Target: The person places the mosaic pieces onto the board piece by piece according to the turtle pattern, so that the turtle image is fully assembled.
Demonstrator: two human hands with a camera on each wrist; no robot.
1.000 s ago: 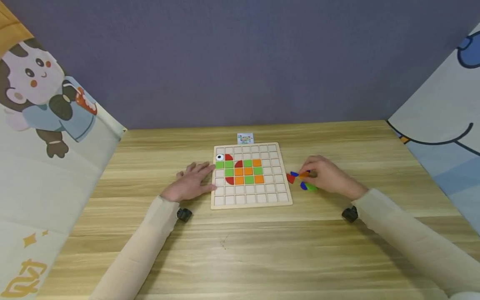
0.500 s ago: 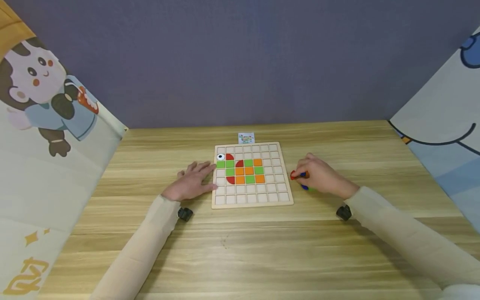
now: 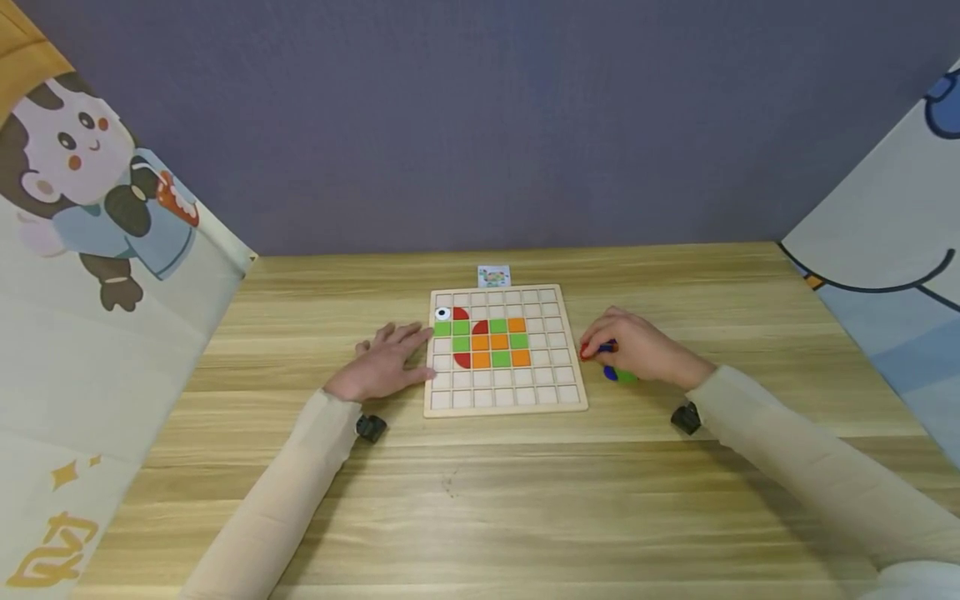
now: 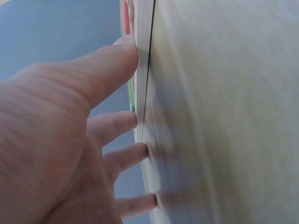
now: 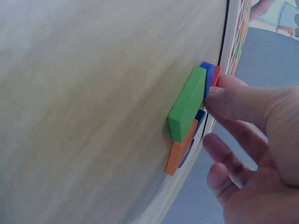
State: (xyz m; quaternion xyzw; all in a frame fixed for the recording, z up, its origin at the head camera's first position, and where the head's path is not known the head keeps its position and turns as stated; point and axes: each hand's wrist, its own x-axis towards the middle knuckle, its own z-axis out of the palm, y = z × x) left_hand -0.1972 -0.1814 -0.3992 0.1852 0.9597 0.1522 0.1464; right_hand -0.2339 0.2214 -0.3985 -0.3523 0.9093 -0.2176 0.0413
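My left hand lies with fingers spread and straight against the left edge of a wooden grid board. Its thumb and index fingertip touch the board's rim in the left wrist view. Beyond the board's right edge, my right hand pinches a small red puzzle piece between thumb and index finger, partly hidden by them. Close under this hand lie a green piece, an orange piece and several blue pieces. Green and orange squares, red quarter-circles and a white eye piece sit in the grid.
A small picture card lies at the board's far edge. The wooden table ends at a dark blue-grey partition behind. Printed panels stand at both sides.
My right hand has shifted slightly left from the orange and blue pieces to the red piece, which it now pinches. The left hand has stayed at the board's edge.
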